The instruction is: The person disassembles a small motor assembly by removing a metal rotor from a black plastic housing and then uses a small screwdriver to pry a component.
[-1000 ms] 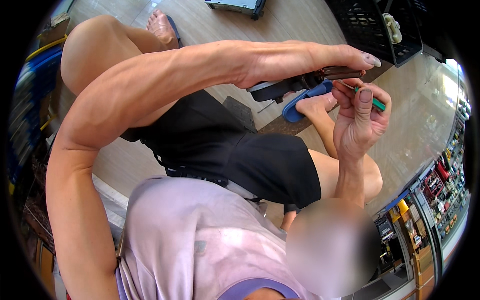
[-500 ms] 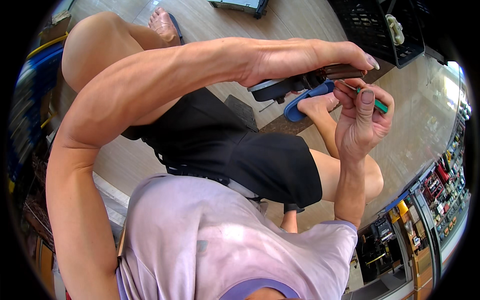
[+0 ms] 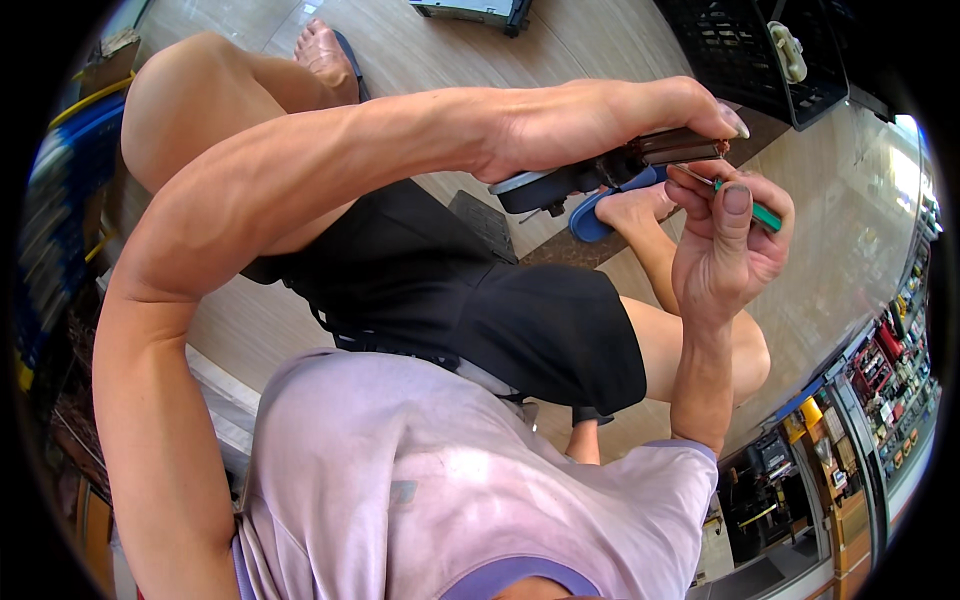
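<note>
My left hand [image 3: 600, 118] reaches across from the left and is closed round a dark device. The device [image 3: 548, 188] has a rounded black body with a pale rim at one end and a brown, ribbed part at the other; my hand covers its upper side. Facing that brown end, my right hand [image 3: 728, 235] pinches a small screwdriver [image 3: 765, 217] with a green handle. Its thin metal shaft points left toward the device's brown end; whether the tip touches it I cannot tell.
A black plastic crate [image 3: 745, 60] with a white piece in it stands at the far right. A grey metal box [image 3: 470, 12] sits on the floor at the far edge. Shelves crowded with small goods [image 3: 890, 400] line the right side. My knees frame the floor below.
My right hand and the screwdriver have shifted slightly right, showing more of the shaft. The device has moved a little and its brown end shows more.
</note>
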The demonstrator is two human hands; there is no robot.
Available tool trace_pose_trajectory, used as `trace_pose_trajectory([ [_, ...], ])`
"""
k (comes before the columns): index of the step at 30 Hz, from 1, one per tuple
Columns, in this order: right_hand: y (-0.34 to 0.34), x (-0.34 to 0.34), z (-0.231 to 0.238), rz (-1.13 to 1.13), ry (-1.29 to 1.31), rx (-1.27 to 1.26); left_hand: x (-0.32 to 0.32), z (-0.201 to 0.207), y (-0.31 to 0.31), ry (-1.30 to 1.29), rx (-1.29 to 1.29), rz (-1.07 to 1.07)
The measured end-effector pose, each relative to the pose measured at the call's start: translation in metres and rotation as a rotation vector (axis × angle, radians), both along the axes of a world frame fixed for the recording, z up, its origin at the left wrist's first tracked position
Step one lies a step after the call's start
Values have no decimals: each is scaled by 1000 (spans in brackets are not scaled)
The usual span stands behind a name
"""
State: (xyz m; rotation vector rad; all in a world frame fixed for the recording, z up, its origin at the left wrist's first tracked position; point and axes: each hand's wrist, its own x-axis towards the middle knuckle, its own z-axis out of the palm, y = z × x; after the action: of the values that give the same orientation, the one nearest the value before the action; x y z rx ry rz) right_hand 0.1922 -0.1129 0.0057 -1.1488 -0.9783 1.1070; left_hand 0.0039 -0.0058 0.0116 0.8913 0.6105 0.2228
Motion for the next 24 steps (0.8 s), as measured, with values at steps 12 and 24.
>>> trace_pose_trajectory([
  [12,0,3,16,53,-16,52,-4,3,6,-170,-46,-71],
  [24,4,12,24,51,-6,40,-4,0,8,-181,27,-60],
])
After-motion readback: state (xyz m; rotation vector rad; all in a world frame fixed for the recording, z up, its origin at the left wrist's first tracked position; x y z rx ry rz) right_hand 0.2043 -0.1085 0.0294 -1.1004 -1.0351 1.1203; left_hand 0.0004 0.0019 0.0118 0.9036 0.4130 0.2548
